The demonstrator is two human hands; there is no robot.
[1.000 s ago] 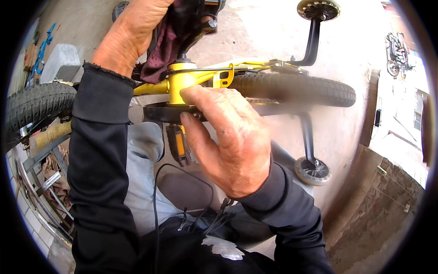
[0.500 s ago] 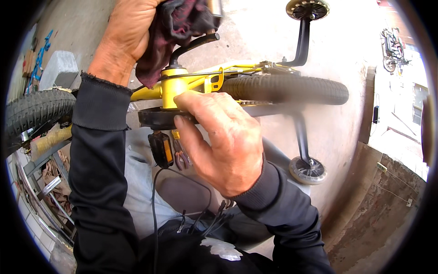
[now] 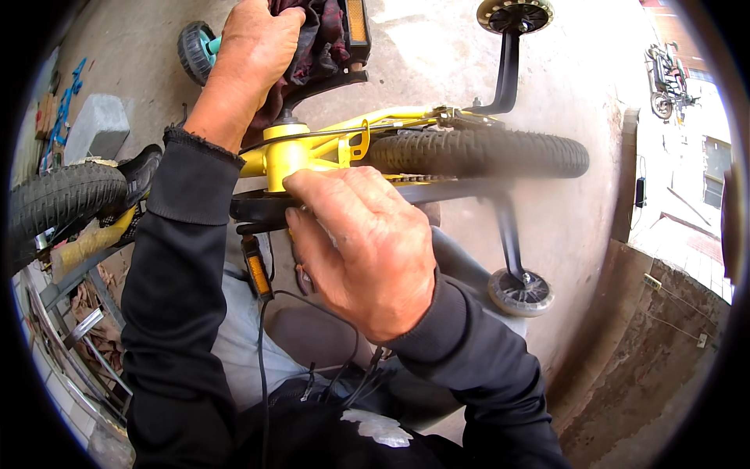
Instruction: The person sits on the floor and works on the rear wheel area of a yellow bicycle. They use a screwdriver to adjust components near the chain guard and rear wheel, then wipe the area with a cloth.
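Observation:
A yellow child's bicycle lies before me, its yellow bottom bracket shell [image 3: 285, 160] between my hands. My left hand [image 3: 262, 43] is closed on a dark maroon cloth [image 3: 312, 47], bunched against the far pedal [image 3: 357, 31] with its orange reflector. The black crank arm [image 3: 324, 87] runs from that pedal to the shell. My right hand [image 3: 367, 242] has its thumb and fingers on either side of the black chain guard [image 3: 258, 208], fingertips by the shell. Below hangs the near pedal [image 3: 256, 267]. The treaded rear tyre [image 3: 469, 152] is partly blurred.
Stabiliser wheels [image 3: 519, 291] flank the rear tyre. At left are the front tyre [image 3: 70, 191], a pale block [image 3: 98, 125] and metal racks [image 3: 86, 324]. A small wheel with a turquoise hub [image 3: 209, 47] stands beyond my left hand. A low wall [image 3: 664, 336] bounds the right.
My left hand has shifted right with the cloth, and the far pedal's orange reflector now shows. The near pedal has swung left and turned. My right hand stays by the shell.

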